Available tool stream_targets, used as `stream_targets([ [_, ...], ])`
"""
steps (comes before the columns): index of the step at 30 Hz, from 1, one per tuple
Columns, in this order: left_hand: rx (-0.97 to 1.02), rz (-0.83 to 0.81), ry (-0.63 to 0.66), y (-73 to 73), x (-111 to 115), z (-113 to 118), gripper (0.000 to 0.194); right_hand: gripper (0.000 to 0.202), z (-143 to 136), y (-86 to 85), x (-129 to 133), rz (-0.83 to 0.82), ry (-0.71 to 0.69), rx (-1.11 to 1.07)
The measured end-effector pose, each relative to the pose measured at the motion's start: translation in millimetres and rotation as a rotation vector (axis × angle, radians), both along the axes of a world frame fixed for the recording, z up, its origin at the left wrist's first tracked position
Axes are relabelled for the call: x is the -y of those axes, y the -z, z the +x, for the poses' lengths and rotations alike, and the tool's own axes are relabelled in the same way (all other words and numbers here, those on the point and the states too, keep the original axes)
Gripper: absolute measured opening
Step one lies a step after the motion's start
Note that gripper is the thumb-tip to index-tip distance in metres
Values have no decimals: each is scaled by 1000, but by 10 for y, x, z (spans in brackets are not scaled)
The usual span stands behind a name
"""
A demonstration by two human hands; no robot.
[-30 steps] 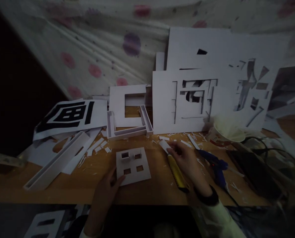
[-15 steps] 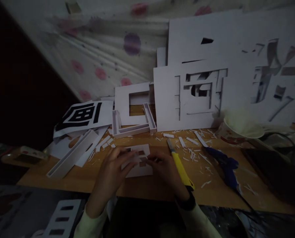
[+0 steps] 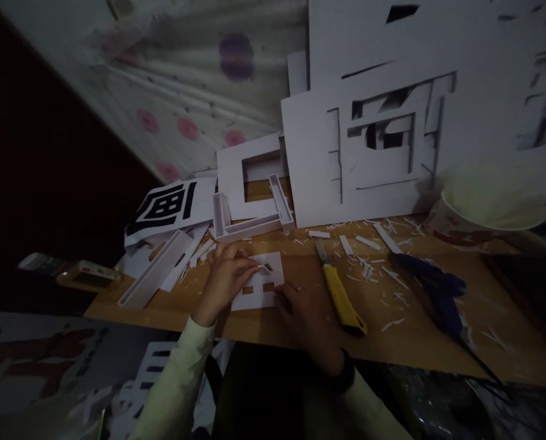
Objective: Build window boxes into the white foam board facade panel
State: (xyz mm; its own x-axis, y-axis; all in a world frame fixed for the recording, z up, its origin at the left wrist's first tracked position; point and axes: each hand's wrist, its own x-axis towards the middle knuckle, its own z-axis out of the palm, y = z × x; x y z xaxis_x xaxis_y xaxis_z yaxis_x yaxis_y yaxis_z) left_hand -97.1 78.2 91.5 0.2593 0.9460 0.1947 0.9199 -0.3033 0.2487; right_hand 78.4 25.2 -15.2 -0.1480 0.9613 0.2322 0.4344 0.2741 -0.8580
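Note:
My left hand point(image 3: 228, 275) is closed in a pinch over a small square of white board point(image 3: 253, 300) with rectangular cut-outs. Between its thumb and fingertips is a small white piece point(image 3: 264, 267), held just above the upper openings. My right hand point(image 3: 302, 315) has its curled fingers at the square's right edge, gripping it against the wooden table. A yellow utility knife point(image 3: 339, 293) lies to the right of that hand, blade pointing away from me.
Farther right lie a blue glue gun point(image 3: 431, 290) with its cord and white scraps point(image 3: 367, 269). Behind stand a white U-shaped frame point(image 3: 249, 227) and large cut-out boards point(image 3: 316, 165). At left are a white channel piece point(image 3: 153, 272), a printed character sheet point(image 3: 169, 205) and a bottle point(image 3: 89, 273).
The view has shifted. My left hand has drawn back to the square's upper left with the small white piece pinched, uncovering the lower cut-outs. My right hand has moved down along the right edge.

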Motion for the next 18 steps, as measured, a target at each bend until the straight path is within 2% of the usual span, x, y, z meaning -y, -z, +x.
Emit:
stream_targets([
  [9,-91,43,22,97,-91,47,13,17,7,4,-13,-5,-37,82],
  [18,-92,45,28,119,-83,40,12,17,18,16,-17,14,-54,106],
])
